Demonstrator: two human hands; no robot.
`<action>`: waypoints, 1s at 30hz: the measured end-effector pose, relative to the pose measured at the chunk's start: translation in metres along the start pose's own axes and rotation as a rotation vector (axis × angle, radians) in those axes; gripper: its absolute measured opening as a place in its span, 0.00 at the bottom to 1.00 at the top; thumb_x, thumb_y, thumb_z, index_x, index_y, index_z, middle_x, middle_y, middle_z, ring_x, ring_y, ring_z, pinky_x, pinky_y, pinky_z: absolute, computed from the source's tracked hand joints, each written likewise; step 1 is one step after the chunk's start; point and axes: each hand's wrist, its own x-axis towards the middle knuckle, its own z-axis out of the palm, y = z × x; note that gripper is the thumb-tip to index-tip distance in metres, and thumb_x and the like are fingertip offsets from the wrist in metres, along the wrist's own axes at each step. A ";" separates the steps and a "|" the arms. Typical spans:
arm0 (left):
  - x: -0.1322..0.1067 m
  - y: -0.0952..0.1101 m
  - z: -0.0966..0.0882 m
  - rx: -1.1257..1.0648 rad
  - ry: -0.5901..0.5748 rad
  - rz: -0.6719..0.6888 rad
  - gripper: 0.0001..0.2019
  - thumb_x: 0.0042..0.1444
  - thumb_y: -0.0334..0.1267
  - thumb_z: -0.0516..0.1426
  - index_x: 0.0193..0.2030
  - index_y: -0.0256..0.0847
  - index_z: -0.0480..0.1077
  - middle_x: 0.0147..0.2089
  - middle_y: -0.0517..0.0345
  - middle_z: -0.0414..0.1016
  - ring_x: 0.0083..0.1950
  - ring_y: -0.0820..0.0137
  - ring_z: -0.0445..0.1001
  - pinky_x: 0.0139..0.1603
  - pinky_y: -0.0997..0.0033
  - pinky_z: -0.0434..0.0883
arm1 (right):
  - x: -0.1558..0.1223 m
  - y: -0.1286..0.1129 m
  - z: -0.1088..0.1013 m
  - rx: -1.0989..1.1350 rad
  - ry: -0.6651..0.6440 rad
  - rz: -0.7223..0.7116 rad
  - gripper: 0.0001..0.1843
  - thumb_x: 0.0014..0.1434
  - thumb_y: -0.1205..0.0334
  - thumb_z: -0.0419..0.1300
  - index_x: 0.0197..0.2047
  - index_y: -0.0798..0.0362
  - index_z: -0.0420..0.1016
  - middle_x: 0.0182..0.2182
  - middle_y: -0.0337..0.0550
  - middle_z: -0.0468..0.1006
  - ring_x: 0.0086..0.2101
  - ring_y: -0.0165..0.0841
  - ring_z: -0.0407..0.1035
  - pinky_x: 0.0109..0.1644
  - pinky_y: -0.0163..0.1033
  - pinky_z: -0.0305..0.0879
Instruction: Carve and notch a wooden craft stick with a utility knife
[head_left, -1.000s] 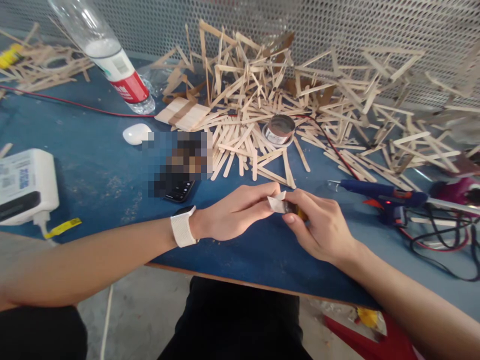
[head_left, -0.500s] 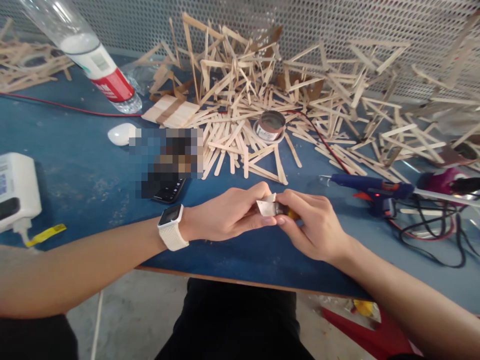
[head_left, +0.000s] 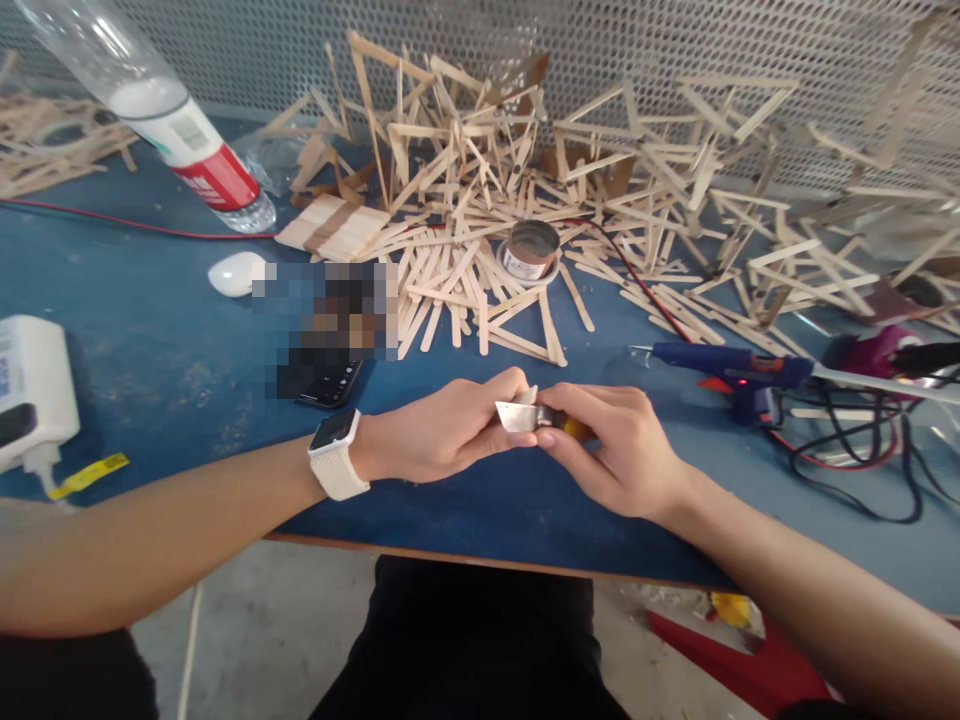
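Observation:
My right hand is closed round the yellow handle of a utility knife, whose short, slanted metal blade points left. My left hand, with a watch on its wrist, is closed in a pinch right at the blade. Just above the blade a small pale tip of what looks like a craft stick shows; the fingers hide the rest of it. Both hands meet over the front of the blue table, thumbs close together.
Loose craft sticks pile up against a perforated metal screen, with a round tin among them. A glue gun with tangled cables lies right. Left are a bottle, phone, white mouse and white adapter.
The view has shifted slightly. My two hands stay together, and the knife blade shows a little more fully between them, now lying slightly further left.

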 end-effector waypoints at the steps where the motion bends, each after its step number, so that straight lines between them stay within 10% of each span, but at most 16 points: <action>1: 0.000 0.000 0.000 0.003 -0.002 -0.001 0.15 0.77 0.51 0.54 0.43 0.46 0.55 0.34 0.66 0.62 0.30 0.72 0.62 0.34 0.67 0.60 | 0.000 0.000 0.000 0.003 -0.001 0.002 0.14 0.80 0.52 0.54 0.44 0.52 0.71 0.29 0.34 0.76 0.25 0.25 0.65 0.31 0.33 0.62; 30: -0.001 0.002 0.003 -0.100 0.003 0.028 0.15 0.72 0.47 0.60 0.42 0.46 0.56 0.28 0.71 0.59 0.25 0.74 0.60 0.28 0.69 0.57 | -0.003 -0.001 0.002 -0.031 0.023 0.019 0.11 0.78 0.53 0.57 0.45 0.51 0.71 0.29 0.34 0.77 0.23 0.24 0.62 0.28 0.34 0.58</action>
